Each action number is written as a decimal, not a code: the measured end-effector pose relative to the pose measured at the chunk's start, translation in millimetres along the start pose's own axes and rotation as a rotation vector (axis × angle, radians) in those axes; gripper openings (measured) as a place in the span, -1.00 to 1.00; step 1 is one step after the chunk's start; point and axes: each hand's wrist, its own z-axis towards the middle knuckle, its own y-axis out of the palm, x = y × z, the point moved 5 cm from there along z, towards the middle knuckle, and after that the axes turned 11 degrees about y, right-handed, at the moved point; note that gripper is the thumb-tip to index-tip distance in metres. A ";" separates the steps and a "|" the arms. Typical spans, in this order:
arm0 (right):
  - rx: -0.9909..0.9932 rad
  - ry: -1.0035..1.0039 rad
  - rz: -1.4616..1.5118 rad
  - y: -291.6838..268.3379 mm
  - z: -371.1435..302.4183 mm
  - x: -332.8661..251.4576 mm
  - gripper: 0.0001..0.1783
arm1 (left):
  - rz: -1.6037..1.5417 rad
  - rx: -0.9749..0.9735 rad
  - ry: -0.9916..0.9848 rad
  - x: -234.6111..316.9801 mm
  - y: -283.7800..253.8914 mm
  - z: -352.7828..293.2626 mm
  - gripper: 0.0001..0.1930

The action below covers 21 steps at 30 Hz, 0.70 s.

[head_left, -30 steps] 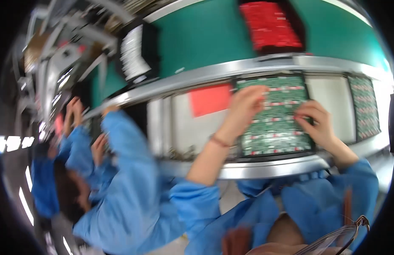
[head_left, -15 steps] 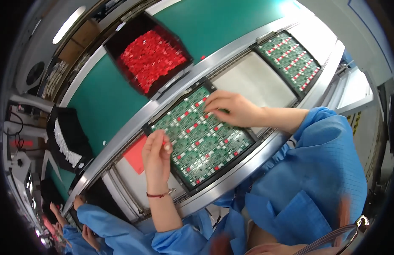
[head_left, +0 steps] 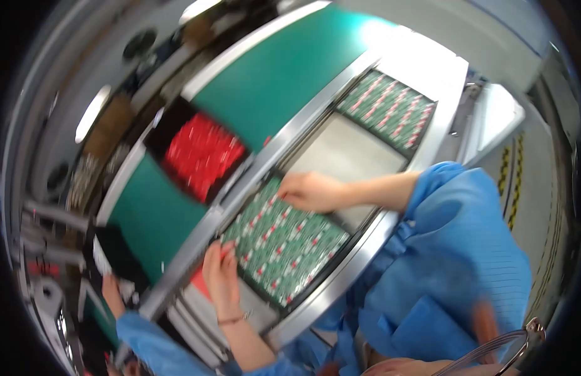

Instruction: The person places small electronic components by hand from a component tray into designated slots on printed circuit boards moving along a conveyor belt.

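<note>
A framed panel of green circuit boards, dotted with small red and white parts, lies on the rail line before me. My left hand is over its left edge, fingers curled in; a bit of red shows between them, blurred. My right hand rests over the panel's far right corner, fingertips pinched together close to the boards. Whatever is between them is hidden. Beyond the rail, a black bin holds a heap of small red parts.
Another populated board panel sits farther right along the metal rails. Behind runs a green belt. At left, a co-worker's hand reaches to a black bin with white parts. A red sheet lies beside the panel.
The whole view has swung, shifting the panel and bins leftward. My right hand remains at the panel's far corner, my left at its left edge. The co-worker's hand has reached the white-parts bin.
</note>
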 end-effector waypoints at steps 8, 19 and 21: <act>0.150 -0.295 0.099 13.3 1.4 -2.9 -0.92 | 0.150 -0.171 0.064 1.2 -20.8 4.7 -0.83; 0.340 -0.201 0.063 -0.3 4.2 9.4 -0.88 | -0.004 -0.161 0.085 -28.8 -75.6 68.1 -0.88; 0.387 -0.217 -0.019 -0.2 4.7 15.5 -0.87 | -0.014 -0.164 0.123 -13.5 -53.0 45.3 -0.88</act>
